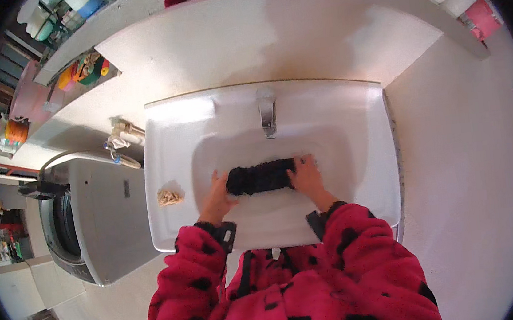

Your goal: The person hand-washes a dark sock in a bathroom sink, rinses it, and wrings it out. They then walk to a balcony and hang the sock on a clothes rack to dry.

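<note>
A dark, fuzzy-looking piece of cloth [262,177] lies stretched sideways across the bowl of a white washbasin [180,232]. At its left end is my left hand [216,200], fingers spread around the edge and partly hidden by the fabric. My right hand [307,178] grips the other end, thumb over the near side. Beyond the cloth, a metal faucet [268,115] points down into the bowl; I cannot tell whether water is running. A crumpled beige lump [169,197] rests on the basin's left ledge.
Left of the basin stands a grey washing machine [109,220], with a hose and tap fitting [124,138] behind it. Shelves with bottles and containers [85,70] run along the upper left. A pink container [481,19] sits at upper right. A white wall [450,150] borders the right side.
</note>
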A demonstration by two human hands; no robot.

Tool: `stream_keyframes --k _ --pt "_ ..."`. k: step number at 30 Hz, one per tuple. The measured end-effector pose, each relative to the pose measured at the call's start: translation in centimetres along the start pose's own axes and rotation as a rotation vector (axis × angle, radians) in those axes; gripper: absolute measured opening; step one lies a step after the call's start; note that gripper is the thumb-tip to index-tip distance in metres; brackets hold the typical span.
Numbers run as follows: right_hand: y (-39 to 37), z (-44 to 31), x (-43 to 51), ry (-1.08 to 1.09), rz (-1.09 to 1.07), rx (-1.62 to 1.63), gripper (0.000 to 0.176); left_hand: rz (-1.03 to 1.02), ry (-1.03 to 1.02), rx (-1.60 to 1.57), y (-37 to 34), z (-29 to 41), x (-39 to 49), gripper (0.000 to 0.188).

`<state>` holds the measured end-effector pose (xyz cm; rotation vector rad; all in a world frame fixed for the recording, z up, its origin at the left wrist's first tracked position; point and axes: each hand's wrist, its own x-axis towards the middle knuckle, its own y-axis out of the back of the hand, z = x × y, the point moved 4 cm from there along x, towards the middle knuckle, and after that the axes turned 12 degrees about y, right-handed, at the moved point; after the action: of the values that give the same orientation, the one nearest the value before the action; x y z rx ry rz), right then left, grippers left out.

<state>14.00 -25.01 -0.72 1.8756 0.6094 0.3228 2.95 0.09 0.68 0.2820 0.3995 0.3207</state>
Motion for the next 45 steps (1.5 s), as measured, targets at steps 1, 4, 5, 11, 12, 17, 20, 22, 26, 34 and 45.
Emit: stream_keyframes --k 1,4,5,11,12,17,20,22,26,34,45 --pt "-1.9 -1.9 0.7 -0.007 -0.052 0.185 0.049 -0.105 -0.022 -0.034 -1.1 0.1 0.2 0.052" --pt "-4.8 -7.2 2.5 -0.078 -0.388 0.806 0.031 -0.626 0.687 -1.116 -4.1 -0.7 -0.1 0.065" --pt "-4.3 -9.3 2.3 -0.218 -0.343 1.182 0.024 -0.651 0.691 -1.078 -4.0 -0.6 -0.2 0.058" --pt "4.6 -16.2 2.9 0.347 0.171 1.163 0.018 -0.344 0.191 -0.749 -2.7 2.0 -1.1 0.035" --pt "5.3 -16.6 2.9 0.548 0.331 0.905 0.02 -0.303 0.192 -0.689 -3.0 2.6 -0.8 0.031" --pt "1.5 -7.3 3.1 0.128 0.132 0.234 0.035 -0.415 0.686 -0.964 -4.3 2.4 0.0 0.018" --pt "0.7 0.5 1.1 -0.043 -0.001 0.292 0.036 -0.363 0.409 -0.668 -2.5 1.1 0.2 0.029" --pt "0.9 4.4 -0.5 -0.089 0.086 0.316 0.041 -0.342 0.161 -0.222 -1.5 0.1 0.0 0.034" --pt "-1.8 5.4 -0.3 0.207 0.073 -0.357 0.033 -0.159 0.608 -0.177 -1.5 -3.2 -0.8 0.047" --pt "-5.3 -11.5 2.3 0.002 -0.024 1.0 0.031 -0.378 0.046 -0.391 -3.9 2.2 -2.7 0.047" --pt "-2.7 -0.3 1.6 -0.232 0.092 0.402 0.033 -0.082 0.636 -0.237 -1.3 2.6 -0.9 0.054"
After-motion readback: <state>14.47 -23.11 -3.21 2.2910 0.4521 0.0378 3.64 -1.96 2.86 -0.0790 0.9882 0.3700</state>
